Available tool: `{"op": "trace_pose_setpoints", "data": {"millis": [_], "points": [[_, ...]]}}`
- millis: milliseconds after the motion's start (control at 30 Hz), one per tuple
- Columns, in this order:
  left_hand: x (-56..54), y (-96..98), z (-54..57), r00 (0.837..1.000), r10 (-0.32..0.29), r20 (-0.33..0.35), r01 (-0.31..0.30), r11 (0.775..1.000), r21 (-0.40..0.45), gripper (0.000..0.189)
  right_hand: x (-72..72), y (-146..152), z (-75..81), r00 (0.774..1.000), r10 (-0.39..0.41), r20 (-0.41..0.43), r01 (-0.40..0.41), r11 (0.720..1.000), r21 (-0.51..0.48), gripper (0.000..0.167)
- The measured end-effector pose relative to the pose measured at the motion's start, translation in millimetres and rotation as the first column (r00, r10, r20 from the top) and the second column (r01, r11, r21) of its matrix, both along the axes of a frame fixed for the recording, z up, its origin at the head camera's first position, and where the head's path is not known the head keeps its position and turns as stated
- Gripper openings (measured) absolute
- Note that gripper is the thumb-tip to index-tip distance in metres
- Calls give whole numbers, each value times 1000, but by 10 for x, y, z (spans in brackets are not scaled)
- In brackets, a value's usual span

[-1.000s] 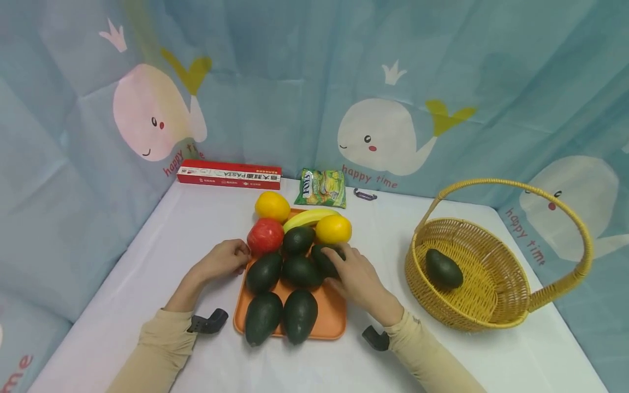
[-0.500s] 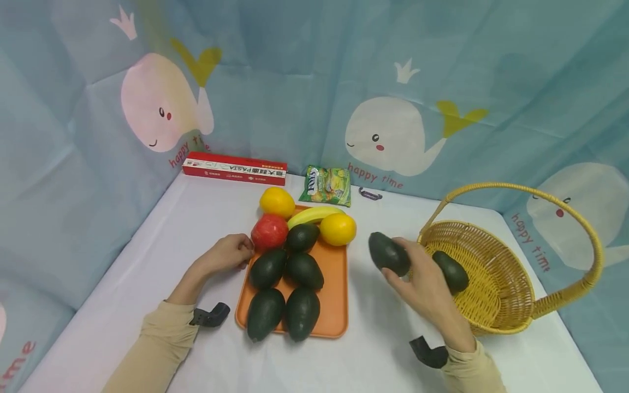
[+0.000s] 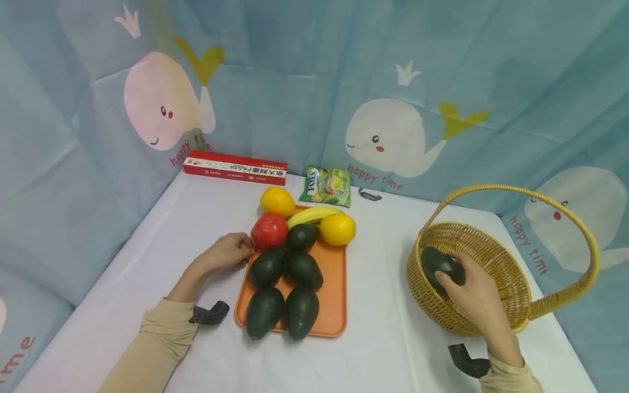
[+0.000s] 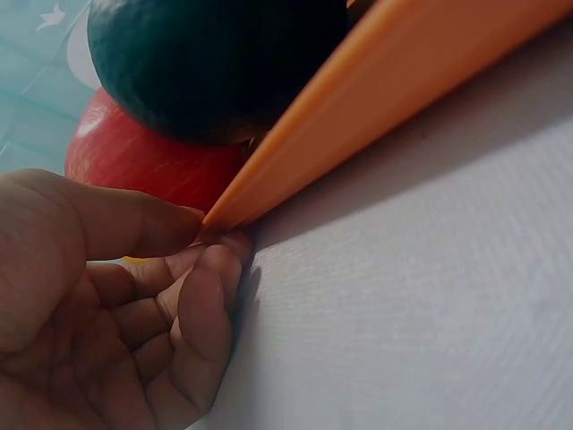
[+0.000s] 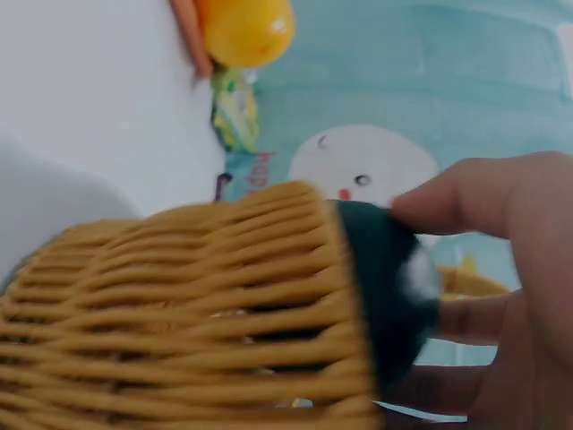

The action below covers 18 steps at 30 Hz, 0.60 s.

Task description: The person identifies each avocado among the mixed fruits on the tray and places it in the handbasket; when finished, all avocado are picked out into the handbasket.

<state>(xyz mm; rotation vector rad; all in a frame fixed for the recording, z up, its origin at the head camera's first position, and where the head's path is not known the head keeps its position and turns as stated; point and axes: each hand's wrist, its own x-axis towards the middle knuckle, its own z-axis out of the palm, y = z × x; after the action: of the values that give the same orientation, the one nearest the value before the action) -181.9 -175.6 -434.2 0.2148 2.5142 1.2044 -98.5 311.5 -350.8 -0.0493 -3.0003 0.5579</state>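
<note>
My right hand (image 3: 472, 286) holds a dark green avocado (image 3: 439, 264) inside the yellow wicker basket (image 3: 518, 289). In the right wrist view the basket's woven wall hides part of this avocado (image 5: 380, 278), and my thumb and fingers lie around it. The other avocado in the basket is hidden from the head view. My left hand (image 3: 223, 254) pinches the left edge of the orange tray (image 3: 334, 295); the left wrist view has thumb and fingers at its rim (image 4: 246, 193). Several avocados (image 3: 302, 314) lie on the tray, with a red pomegranate-like fruit (image 3: 269, 230) beside my left fingers.
A banana (image 3: 314, 215) and a yellow lemon (image 3: 338, 229) lie at the tray's far end, near another lemon (image 3: 277, 201). Behind are a red pasta box (image 3: 236, 167), a green snack packet (image 3: 326, 186) and a small dark handle (image 3: 369, 195). The basket's tall handle (image 3: 555, 204) arches over it.
My right hand has taken an avocado from the tray's right side and carried it rightward into the basket. The left hand has stayed at the tray's edge.
</note>
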Motion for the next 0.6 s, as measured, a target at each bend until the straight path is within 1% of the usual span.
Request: {"op": "trace_pose_setpoints", "data": {"millis": [133, 267, 367, 467, 533, 600], "points": [[12, 1, 8, 1000, 2, 6, -2, 1000, -2, 18, -66, 64, -122, 998, 38, 45, -40, 998, 43, 60], [29, 1, 20, 1000, 4, 6, -4, 1000, 5, 18, -134, 83, -174, 995, 60, 83, -67, 994, 83, 59], [39, 4, 23, 1000, 8, 8, -8, 1000, 10, 18, -174, 101, -179, 989, 81, 122, -95, 989, 111, 60], [36, 8, 24, 1000, 9, 9, -10, 1000, 12, 17, -183, 119, -171, 983, 92, 158, -110, 988, 110, 61], [31, 7, 29, 1000, 7, 10, -7, 1000, 13, 17, -169, 102, -147, 985, 82, 155, -98, 990, 104, 60], [20, 2, 28, 1000, 7, 9, -7, 1000, 10, 17, -146, 33, -100, 991, 67, 117, -78, 992, 94, 56]]}}
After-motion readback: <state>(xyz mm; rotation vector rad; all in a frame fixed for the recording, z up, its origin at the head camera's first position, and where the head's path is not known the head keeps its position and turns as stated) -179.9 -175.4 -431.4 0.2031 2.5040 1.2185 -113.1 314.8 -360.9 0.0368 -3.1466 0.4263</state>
